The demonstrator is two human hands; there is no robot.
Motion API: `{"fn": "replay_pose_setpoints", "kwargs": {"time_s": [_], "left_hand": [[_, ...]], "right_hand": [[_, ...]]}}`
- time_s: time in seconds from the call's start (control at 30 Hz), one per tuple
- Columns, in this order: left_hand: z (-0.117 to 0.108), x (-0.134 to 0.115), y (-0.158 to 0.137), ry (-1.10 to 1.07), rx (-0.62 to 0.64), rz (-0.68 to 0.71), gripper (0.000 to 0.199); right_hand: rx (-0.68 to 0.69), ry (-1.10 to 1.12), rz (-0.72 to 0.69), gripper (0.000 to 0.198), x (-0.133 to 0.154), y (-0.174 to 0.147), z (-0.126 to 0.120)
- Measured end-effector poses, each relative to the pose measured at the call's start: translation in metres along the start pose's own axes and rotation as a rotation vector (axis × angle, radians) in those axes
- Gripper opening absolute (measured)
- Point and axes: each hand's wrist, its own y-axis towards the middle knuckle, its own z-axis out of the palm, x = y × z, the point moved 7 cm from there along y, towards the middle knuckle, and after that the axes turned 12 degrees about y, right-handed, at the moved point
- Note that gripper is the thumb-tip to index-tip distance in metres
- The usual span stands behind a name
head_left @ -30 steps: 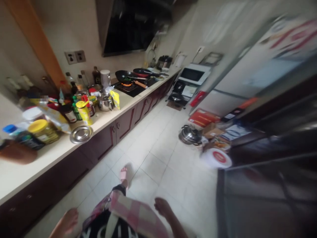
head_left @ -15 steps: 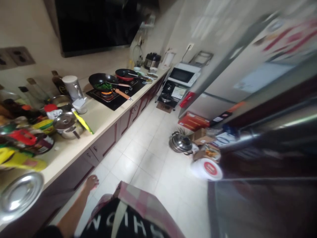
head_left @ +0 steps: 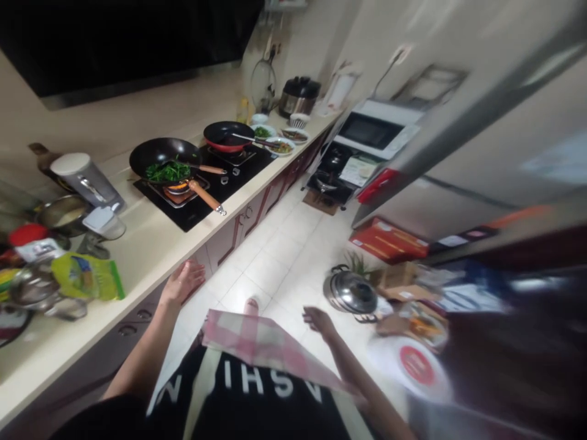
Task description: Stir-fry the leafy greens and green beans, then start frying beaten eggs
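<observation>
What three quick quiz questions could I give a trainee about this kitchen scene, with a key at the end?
1. True or false: the wooden handle of the wok points at the wall.
2. Which is nearest the right hand: A microwave, B lidded pot, C bag of green packaging?
3. Which hand is nearer the counter, and does it hold anything?

Key: 1. False; it points toward the counter's front edge. 2. B. 3. The left hand; it is open, with nothing seen in it.
</observation>
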Motion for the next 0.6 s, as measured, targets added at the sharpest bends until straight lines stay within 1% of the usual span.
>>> {"fn": "replay_pose_setpoints", "kwargs": {"time_s": [0.07, 0.13, 0.2, 0.23, 0.27, 0.33, 0.4, 0.47, 0.53, 0.6], "left_hand": [[0.019, -0.018, 0.011, -0.008, -0.047, -0.005, 0.062], [0.041, -0.037, 0.021, -0.005, -0.079, 0.002, 0.064], [0.063, -0.053, 0.030, -0.013, -0.112, 0.017, 0.065], [0.072, -0.058, 0.035, -0.022, -0.132, 0.015, 0.065], [0.080, -0.062, 0.040, -0.036, -0.156, 0.000, 0.066], [0.091, -0.063, 0.052, -0.065, -0.200, -0.050, 0.066], [0.098, -0.062, 0.064, -0.095, -0.236, -0.091, 0.063], [0.106, -0.061, 0.079, -0.126, -0.224, -0.101, 0.059], [0.113, -0.063, 0.094, -0.172, -0.198, -0.088, 0.058], [0.121, -0.067, 0.111, -0.237, -0.179, -0.059, 0.060]], "right_hand": [[0.035, 0.027, -0.013, 0.032, 0.053, 0.065, -0.002], [0.107, 0.058, -0.095, 0.035, 0.124, 0.131, 0.012], [0.190, 0.062, -0.186, 0.044, 0.196, 0.187, 0.040], [0.234, 0.057, -0.229, 0.048, 0.229, 0.210, 0.058], [0.269, 0.047, -0.265, 0.053, 0.258, 0.228, 0.078], [0.302, -0.012, -0.399, 0.061, 0.311, 0.254, 0.116], [0.310, -0.145, -0.543, 0.071, 0.349, 0.270, 0.150], [0.322, -0.279, -0.622, 0.082, 0.372, 0.283, 0.178], [0.365, -0.398, -0.623, 0.089, 0.381, 0.295, 0.202], [0.438, -0.493, -0.606, 0.091, 0.382, 0.302, 0.224]]}}
